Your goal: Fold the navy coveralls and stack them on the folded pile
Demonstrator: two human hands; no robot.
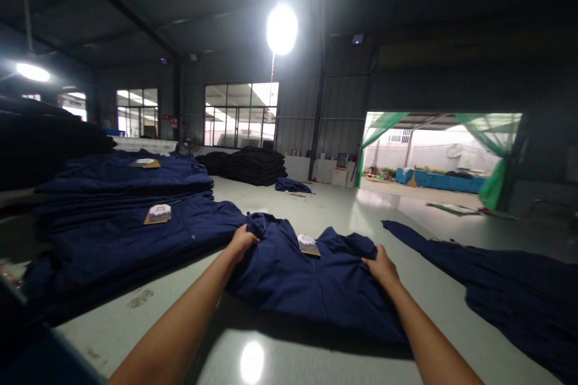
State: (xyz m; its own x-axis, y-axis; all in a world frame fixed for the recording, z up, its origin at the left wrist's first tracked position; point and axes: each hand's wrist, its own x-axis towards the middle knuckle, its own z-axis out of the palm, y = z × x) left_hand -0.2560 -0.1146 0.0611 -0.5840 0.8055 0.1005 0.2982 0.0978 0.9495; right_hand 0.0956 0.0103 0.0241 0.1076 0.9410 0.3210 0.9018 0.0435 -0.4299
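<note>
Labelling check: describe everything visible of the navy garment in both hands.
The navy garment looks like smooth fabric, creased and folded, with a line down its centre. A white, gray and tan tag lies near its upper middle. The left hand grips one upper side, the right hand the other. It is over the pale table, beside the navy stack; table contact is unclear.

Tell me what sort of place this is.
Probably a garment workshop or packing area: folded navy garments with tags lie in stacks at the left, a pile of dark cloth sits farther back on the broad pale table, and metal-clad walls suggest an industrial building.
</note>
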